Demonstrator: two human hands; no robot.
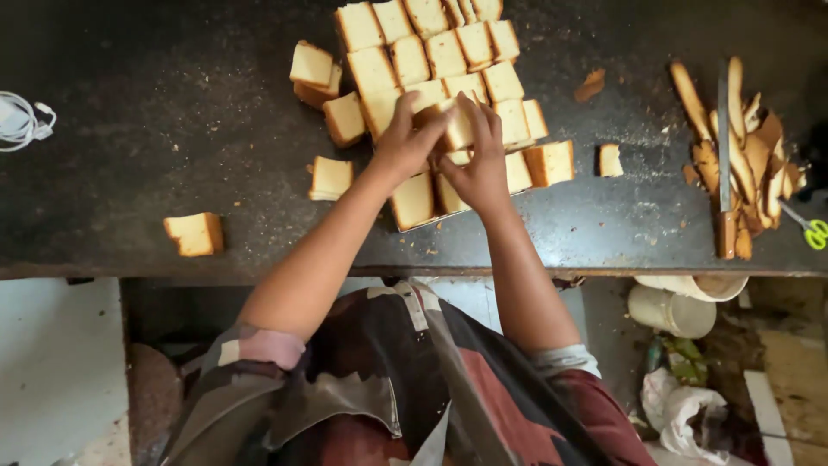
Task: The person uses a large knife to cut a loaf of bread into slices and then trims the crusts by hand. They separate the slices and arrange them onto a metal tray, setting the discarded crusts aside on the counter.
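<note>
Far left: white cable [21, 121] coiled at the edge of the dark worktop [155, 103]. Next, a lone cake block [195, 234] near the front edge, well apart from the rest. Three or four loose cake pieces [330, 178] sit just left of the main batch.

Centre: cut cake slab [431, 60], pale squares with brown crust, packed in rows. Left hand [404, 142] sits on it, fingers curled and pressed together around one cake square [457, 129]. Right hand [479, 164] meets it from the other side, fingers close together and laid over the same square. Thumbs are hidden, so the exact grip is probably a two-handed pinch.

Right: small offcut [610, 160], then a pile of crust trimmings [750, 155] with a long knife [724, 164] lying across it. Scissors [811, 229] at the far edge.
</note>
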